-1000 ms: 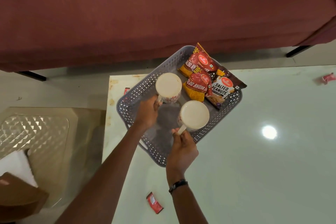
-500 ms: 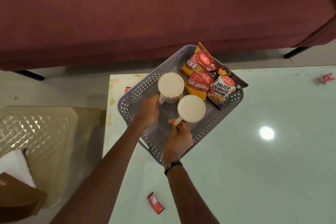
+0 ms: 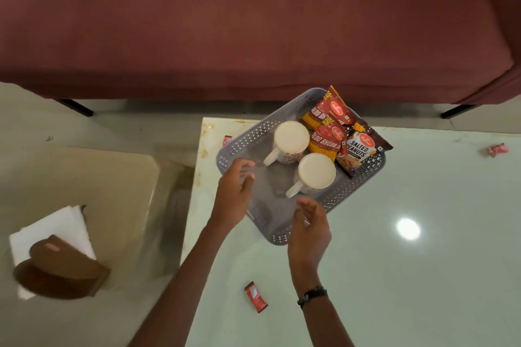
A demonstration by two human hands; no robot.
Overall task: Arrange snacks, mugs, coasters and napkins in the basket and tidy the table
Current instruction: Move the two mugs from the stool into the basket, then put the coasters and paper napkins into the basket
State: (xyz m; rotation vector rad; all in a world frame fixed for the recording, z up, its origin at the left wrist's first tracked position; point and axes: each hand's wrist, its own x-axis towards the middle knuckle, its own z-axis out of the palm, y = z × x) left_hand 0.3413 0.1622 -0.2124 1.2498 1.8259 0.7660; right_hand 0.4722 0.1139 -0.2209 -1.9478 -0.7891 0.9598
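Both hands, left hand [image 3: 235,191] and right hand [image 3: 308,229], hover with loose open fingers by the basket [image 3: 239,146]; a careless brush could tip either mug [image 3: 315,175].

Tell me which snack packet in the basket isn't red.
The Salted Peanuts packet, dark brown, at the basket's right edge. The two Aloo Bhujia packets beside it are red and yellow.

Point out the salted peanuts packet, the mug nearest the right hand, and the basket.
salted peanuts packet [image 3: 359,149], head view, on its white printed label.
mug [image 3: 316,171], head view, on its upturned base.
basket [image 3: 239,141], head view, on its perforated left wall.
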